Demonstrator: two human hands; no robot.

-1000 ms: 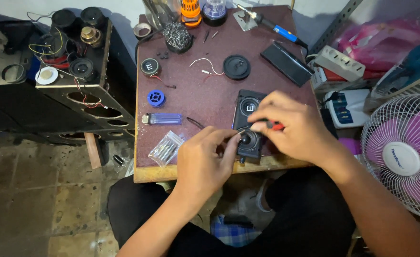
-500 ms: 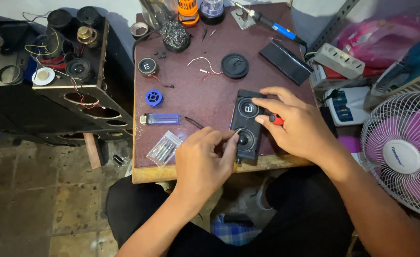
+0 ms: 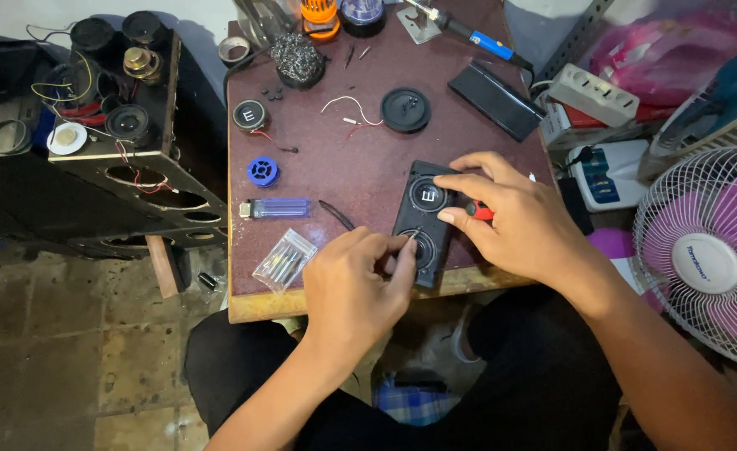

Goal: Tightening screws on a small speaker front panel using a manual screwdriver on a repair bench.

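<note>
Near edge of table: both hands work on one part, a black speaker panel with two round drivers, lying close to the front rim.
Left hand: fingers pinched together on something thin at the lower driver; cannot tell what it is, too small. Half a second back this hand sat slightly lower-left, so it has crept in onto the driver.
Right hand: laid over the panel's right side, thumb and forefinger spread around the upper driver, closed on a red-handled tool under the palm. A second ago it covered more of the panel; now the upper driver shows.
Read on that: looks like fine work at the lower driver with the panel steadied, not a lift or a move.
Left of the hands: clear bag of small parts, then a blue lighter and a thin dark pick.
Mid table: blue spool, loose driver with red lead, white wire, round black cap.
Far edge: soldering iron with blue handle, wire-wool tip cleaner, black flat bar.
Off table: speaker cabinet on the left, fan on the right.
</note>
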